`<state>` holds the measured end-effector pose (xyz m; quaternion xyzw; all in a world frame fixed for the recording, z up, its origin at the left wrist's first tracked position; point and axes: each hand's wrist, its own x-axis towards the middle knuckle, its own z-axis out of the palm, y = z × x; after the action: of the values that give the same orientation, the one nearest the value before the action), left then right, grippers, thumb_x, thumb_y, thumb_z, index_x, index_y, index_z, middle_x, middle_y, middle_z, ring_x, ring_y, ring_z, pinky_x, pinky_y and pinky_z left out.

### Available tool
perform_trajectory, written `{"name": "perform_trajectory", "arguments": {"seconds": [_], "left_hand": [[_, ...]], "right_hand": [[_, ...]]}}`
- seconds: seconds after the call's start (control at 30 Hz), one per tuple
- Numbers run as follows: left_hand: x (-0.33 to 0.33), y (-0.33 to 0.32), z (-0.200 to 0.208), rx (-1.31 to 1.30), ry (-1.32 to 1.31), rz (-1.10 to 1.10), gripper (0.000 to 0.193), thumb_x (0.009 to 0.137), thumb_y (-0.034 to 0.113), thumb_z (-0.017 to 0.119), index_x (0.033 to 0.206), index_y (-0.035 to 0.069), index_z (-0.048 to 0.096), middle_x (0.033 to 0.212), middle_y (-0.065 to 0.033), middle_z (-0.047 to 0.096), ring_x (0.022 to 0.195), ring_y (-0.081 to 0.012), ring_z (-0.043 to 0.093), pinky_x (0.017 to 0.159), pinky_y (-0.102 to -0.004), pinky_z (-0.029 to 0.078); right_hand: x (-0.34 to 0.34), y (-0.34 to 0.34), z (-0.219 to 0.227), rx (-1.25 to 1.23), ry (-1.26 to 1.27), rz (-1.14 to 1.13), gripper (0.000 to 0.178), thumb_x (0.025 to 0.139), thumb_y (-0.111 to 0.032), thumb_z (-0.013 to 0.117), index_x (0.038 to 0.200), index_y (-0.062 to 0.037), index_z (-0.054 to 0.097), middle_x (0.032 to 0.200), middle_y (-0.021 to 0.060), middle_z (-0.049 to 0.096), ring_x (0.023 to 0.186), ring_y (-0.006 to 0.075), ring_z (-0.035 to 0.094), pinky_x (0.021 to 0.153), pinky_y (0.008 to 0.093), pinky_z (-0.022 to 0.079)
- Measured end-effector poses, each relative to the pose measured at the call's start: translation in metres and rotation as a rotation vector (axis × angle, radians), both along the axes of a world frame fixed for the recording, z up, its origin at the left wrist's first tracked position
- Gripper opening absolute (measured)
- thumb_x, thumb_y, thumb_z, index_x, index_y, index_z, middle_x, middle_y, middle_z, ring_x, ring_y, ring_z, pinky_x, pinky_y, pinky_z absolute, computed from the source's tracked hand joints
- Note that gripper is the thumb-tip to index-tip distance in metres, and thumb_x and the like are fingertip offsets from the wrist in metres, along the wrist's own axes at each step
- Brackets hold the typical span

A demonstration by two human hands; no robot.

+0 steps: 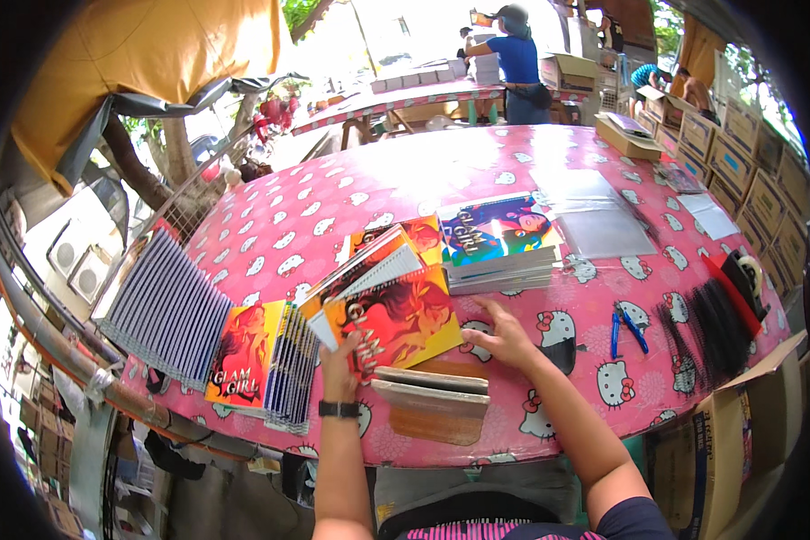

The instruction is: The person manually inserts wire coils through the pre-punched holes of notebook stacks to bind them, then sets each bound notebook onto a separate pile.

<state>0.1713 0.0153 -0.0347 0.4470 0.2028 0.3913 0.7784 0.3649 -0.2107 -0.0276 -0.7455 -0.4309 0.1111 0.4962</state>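
Note:
Near the middle of the table, my left hand (340,364) grips the lower left edge of a notebook (409,315) with a red, orange and yellow cover. My right hand (504,337) is beside that notebook's right edge, thumb and fingers apart; whether its thumb touches the edge I cannot tell. Under and behind the gripped notebook lie fanned, spiral-bound notebooks (391,265). Just beyond sits a stack of blue-covered notebooks (495,236). A slotted wooden block (436,416) stands close in front of me, between my forearms.
At left are a long row of bound notebooks (166,306) and a smaller orange-covered pile (243,351). Blue pliers (628,331), black binding coils (715,317) and clear plastic sheets (603,225) lie right. An open carton (738,432) stands at the right edge. People work farther back.

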Motion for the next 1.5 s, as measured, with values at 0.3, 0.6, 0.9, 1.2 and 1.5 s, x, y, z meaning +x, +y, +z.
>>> {"name": "perform_trajectory", "arguments": {"seconds": [0.3,0.6,0.9,1.2,1.5], "left_hand": [[-0.018,-0.019,0.05,0.37,0.007,-0.227,0.042,0.068,-0.008,0.072,0.107,0.001,0.058,0.096,-0.005,0.063,0.094,-0.0171,0.061,0.08,-0.0313,0.053],[0.093,-0.008,0.022,0.547,0.137,-0.582,0.082,0.071,-0.003,0.078,0.137,0.005,0.031,0.12,-0.0077,0.053,0.111,-0.0163,0.052,0.094,-0.0318,0.046],[0.106,-0.014,0.018,0.61,0.194,-0.487,0.078,0.076,0.001,0.076,0.139,0.0,0.03,0.12,-0.0109,0.057,0.103,-0.0166,0.058,0.089,-0.0295,0.049],[0.122,-0.029,0.002,0.654,0.078,-0.464,0.069,0.08,0.002,0.07,0.136,0.001,0.03,0.123,-0.0114,0.052,0.114,-0.0187,0.05,0.098,-0.0323,0.04],[0.124,-0.028,0.022,0.869,0.212,-0.275,0.052,0.078,0.003,0.072,0.126,-0.001,0.051,0.116,-0.0105,0.059,0.109,-0.0185,0.056,0.094,-0.0327,0.044]], "right_hand": [[-0.003,-0.008,0.033,0.364,0.295,0.187,0.076,0.069,-0.002,0.082,0.132,-0.0017,0.04,0.118,0.0079,0.058,0.111,0.0153,0.052,0.095,0.0317,0.044],[0.052,-0.052,0.0,0.317,0.267,-0.054,0.074,0.073,0.002,0.076,0.135,-0.0039,0.035,0.117,0.009,0.056,0.106,0.0173,0.057,0.092,0.0312,0.047],[0.051,-0.032,-0.02,0.457,0.26,-0.061,0.08,0.077,0.006,0.07,0.142,-0.0043,0.025,0.125,0.0101,0.05,0.116,0.0172,0.051,0.092,0.0303,0.049],[0.045,-0.041,-0.012,0.386,0.261,-0.128,0.067,0.08,0.008,0.065,0.138,-0.0008,0.034,0.114,0.0111,0.06,0.103,0.0176,0.06,0.087,0.0317,0.05],[0.057,-0.051,-0.006,0.329,0.373,-0.245,0.062,0.076,0.006,0.068,0.132,0.0007,0.043,0.111,0.0122,0.062,0.097,0.019,0.062,0.087,0.0312,0.049]]}}
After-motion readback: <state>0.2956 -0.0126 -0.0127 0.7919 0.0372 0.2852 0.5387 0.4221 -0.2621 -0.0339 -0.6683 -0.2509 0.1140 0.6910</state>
